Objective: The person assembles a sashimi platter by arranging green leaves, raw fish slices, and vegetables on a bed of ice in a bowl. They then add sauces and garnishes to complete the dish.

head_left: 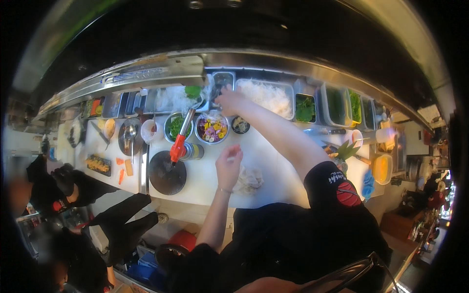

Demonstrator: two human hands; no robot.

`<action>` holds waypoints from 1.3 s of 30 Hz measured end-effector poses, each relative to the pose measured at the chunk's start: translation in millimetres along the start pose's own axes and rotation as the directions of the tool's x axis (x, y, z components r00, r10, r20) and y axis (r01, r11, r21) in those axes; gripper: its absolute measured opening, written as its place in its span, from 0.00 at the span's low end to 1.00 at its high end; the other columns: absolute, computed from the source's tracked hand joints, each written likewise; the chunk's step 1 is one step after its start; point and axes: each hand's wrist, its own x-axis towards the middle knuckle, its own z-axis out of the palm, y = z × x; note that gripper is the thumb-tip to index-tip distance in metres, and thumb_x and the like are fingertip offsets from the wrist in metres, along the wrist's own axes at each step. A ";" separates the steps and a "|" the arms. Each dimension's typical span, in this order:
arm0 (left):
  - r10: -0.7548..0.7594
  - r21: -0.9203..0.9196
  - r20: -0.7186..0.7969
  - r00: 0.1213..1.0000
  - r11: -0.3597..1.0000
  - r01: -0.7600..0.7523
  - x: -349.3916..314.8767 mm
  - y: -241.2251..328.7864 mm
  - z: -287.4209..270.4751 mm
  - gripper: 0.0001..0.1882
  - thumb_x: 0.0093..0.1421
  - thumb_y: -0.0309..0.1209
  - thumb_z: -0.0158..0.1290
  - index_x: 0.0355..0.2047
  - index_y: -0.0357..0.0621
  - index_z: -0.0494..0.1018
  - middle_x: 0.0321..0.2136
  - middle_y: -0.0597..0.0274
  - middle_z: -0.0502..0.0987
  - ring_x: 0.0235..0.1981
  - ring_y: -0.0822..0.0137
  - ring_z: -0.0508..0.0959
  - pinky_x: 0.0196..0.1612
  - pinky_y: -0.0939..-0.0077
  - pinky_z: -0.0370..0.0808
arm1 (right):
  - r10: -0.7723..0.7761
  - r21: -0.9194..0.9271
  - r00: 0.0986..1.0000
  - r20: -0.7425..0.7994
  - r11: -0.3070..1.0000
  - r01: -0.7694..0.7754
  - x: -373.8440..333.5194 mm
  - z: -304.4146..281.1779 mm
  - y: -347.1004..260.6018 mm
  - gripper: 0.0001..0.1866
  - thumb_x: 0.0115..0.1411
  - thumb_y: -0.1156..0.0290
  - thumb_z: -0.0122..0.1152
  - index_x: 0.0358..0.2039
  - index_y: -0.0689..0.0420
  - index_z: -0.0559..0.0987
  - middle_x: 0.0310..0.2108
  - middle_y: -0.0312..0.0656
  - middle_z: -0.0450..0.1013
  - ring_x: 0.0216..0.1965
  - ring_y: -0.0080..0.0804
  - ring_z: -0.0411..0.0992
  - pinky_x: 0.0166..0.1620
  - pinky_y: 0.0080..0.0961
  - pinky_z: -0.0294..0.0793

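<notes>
My right hand (229, 100) reaches across the counter to a small metal tub (223, 78) with dark contents, fingers apart at its near edge. My left hand (228, 163) hovers over the white board (210, 183), fingers loosely bent with nothing visible in them. Beside it lies a crumpled white cloth (250, 180). Left of that hand are a red-bodied blowtorch (179, 148) on its gas can (195, 152) and a round black plate (167, 172). Beyond them sit a bowl of colourful flowers (213, 129), a bowl of chopped greens (174, 126) and a small dark bowl (240, 125).
White shreds fill a large tub (266, 96); green leaves (305, 108) fill another. Knives (332, 131) lie at right, near an orange-filled container (382, 168). At left are a black tray of food (98, 164) and a dark plate with spoons (131, 136). Co-workers stand at far left.
</notes>
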 end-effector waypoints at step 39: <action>0.442 0.025 0.782 0.439 0.682 -0.731 -208.1 171.0 361.5 0.12 0.69 0.24 0.64 0.52 0.42 0.84 0.56 0.49 0.82 0.65 0.41 0.76 0.69 0.47 0.72 | 0.849 0.837 -0.158 -0.504 0.525 0.154 -825.8 10.1 346.5 0.15 0.85 0.60 0.56 0.55 0.60 0.80 0.41 0.46 0.85 0.35 0.28 0.82 0.35 0.26 0.83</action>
